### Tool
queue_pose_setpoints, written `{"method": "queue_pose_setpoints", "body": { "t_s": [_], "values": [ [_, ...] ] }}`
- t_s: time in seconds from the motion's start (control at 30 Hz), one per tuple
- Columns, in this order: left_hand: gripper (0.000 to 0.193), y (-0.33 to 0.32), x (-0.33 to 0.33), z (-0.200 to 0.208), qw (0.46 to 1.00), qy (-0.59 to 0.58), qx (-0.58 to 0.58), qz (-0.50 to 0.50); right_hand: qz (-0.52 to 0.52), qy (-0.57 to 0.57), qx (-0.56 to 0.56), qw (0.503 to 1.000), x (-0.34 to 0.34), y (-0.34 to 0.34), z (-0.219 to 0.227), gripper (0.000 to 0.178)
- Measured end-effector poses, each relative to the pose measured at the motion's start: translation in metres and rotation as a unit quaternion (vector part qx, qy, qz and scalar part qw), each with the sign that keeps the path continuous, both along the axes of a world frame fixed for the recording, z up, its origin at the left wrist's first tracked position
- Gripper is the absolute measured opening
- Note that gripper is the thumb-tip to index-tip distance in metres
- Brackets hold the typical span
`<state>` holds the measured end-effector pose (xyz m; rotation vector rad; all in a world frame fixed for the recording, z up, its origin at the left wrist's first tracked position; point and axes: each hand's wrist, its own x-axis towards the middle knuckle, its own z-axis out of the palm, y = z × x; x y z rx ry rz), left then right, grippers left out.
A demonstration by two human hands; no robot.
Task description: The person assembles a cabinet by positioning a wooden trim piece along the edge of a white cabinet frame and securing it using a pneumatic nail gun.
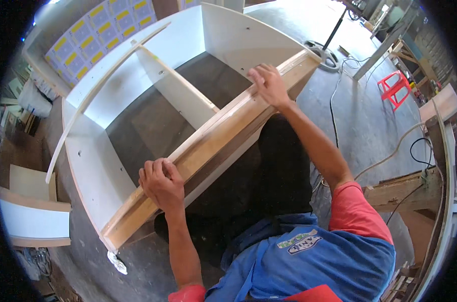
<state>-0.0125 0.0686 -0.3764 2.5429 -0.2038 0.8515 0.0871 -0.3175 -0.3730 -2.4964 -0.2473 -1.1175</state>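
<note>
The person's left grip [161, 183] has its fingers bent over the far edge of a wooden rail [213, 143], holding it toward its left end. The right grip [270, 86] lies on the same rail toward its right end, fingers partly curled; whether it clasps the wood firmly, one cannot tell. The rail runs slantwise along the near side of a large open frame [253, 43] with white inner walls, which lies on the grey floor [359, 131] right in front of the person. A white divider [180, 100] with a bare wood edge crosses the frame, meeting the rail between the two hands. A dark surface shows inside the frame; whether it is a panel or the floor cannot be told.

A long, thin pale strip [62, 145] lies over the left part of the frame, its near end reaching past the frame's left wall. A crumpled white thing [116, 262] is just beside the frame's near left corner. Farther left is a curved white piece [34, 219] with brown edges. Well apart on the right stand a red stool [394, 89] and, nearer the frame, a pole on a round grey base [323, 55], with a dark cable [333, 108] trailing across the floor
</note>
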Motion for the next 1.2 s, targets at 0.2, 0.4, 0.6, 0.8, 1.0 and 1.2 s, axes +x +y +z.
{"method": "queue_pose_setpoints", "body": {
  "t_s": [0.2, 0.4, 0.6, 0.8, 1.0, 1.2],
  "values": [
    [0.012, 0.017, 0.003, -0.003, 1.0, -0.011, 0.006, -0.003, -0.171, 0.128, 0.117, 0.97, 0.043, -0.117, 0.023, 0.024],
    [0.012, 0.006, 0.004, -0.002, 1.0, -0.011, -0.003, 0.009, -0.124, 0.199, -0.126, 0.964, 0.082, -0.281, 0.035, 0.035],
    [0.016, -0.001, 0.006, -0.001, 1.0, -0.011, -0.003, 0.017, -0.04, 0.501, -0.249, 0.828, 0.113, -0.314, 0.057, 0.054],
    [0.018, -0.006, 0.007, -0.001, 1.0, 0.002, -0.002, 0.02, 0.007, 0.472, -0.255, 0.844, 0.097, -0.33, 0.07, 0.032],
    [0.018, -0.007, 0.006, -0.004, 0.999, 0.022, -0.004, 0.03, -0.028, 0.443, -0.24, 0.863, 0.087, -0.328, 0.059, 0.041],
    [0.014, 0.001, 0.008, 0.0, 1.0, -0.008, 0.009, 0.016, -0.061, 0.348, -0.229, 0.907, 0.089, -0.255, 0.075, 0.05]
  ]
}}
